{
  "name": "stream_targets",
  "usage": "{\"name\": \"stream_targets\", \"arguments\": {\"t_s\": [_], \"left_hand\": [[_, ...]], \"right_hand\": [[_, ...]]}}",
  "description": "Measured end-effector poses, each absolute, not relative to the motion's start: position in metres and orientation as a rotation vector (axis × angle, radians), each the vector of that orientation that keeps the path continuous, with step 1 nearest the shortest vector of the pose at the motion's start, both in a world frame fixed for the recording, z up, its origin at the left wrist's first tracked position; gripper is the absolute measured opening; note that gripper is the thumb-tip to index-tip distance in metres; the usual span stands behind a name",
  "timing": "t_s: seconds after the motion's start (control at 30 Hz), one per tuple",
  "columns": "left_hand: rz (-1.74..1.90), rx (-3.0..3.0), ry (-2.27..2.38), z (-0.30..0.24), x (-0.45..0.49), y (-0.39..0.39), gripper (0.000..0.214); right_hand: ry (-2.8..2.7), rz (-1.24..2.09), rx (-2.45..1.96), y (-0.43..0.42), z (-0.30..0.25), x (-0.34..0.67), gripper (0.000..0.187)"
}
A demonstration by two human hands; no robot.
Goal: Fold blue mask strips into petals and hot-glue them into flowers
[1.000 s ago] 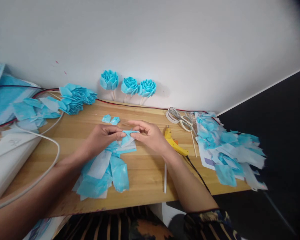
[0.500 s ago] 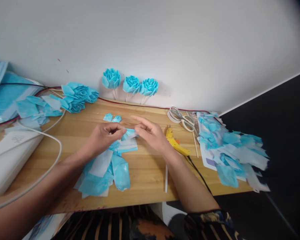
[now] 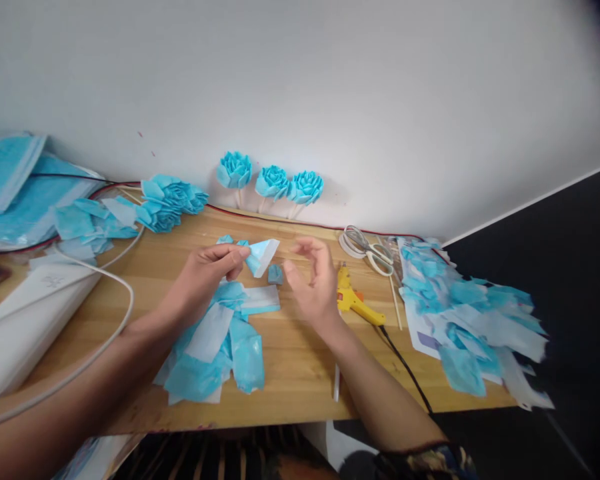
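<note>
My left hand (image 3: 205, 273) pinches a small folded piece of blue and white fabric (image 3: 263, 255) and holds it a little above the wooden table (image 3: 290, 360). My right hand (image 3: 314, 283) hovers just to its right with fingers curled apart and nothing in them. A small blue scrap (image 3: 275, 274) shows between the two hands. Below them lies a heap of blue fabric pieces (image 3: 219, 347). Two small folded blue bits (image 3: 233, 240) lie behind my left hand.
Three blue fabric roses on sticks (image 3: 270, 183) lean on the wall, with more flowers (image 3: 173, 200) to the left. A yellow glue gun (image 3: 355, 300) with black cord, scissors (image 3: 367, 245) and cut blue scraps (image 3: 460, 307) lie right. A white device (image 3: 25, 320) with cable sits left.
My left hand lifted the folded piece off the pile. My right hand let go of it and drew back to the right with fingers opening. The view shifted slightly.
</note>
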State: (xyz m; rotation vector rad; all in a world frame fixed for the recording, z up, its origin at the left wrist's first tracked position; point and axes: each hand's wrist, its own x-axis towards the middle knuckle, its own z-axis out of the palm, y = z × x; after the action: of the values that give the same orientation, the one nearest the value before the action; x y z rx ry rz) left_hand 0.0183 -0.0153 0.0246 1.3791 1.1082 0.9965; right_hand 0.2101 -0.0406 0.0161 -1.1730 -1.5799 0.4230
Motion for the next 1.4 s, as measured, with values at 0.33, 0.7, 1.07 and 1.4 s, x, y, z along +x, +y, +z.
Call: {"name": "stream_targets", "arguments": {"t_s": [0.33, 0.7, 1.07, 1.4], "left_hand": [[1.031, 1.387, 1.103, 0.022, 0.019, -0.016, 0.045], [0.990, 1.336, 1.152, 0.027, 0.024, -0.018, 0.038], [0.921, 1.436, 1.091, 0.025, 0.026, -0.019, 0.034], [0.874, 1.486, 1.059, 0.021, 0.025, -0.018, 0.034]], "right_hand": [[-1.856, -0.031, -1.243, -0.049, 0.023, 0.201, 0.008], [-1.605, 0.574, -1.167, -0.040, 0.018, 0.212, 0.037], [-1.471, 1.067, -1.097, -0.036, 0.017, 0.216, 0.033], [-1.521, 1.058, -1.131, -0.034, 0.012, 0.216, 0.028]]}}
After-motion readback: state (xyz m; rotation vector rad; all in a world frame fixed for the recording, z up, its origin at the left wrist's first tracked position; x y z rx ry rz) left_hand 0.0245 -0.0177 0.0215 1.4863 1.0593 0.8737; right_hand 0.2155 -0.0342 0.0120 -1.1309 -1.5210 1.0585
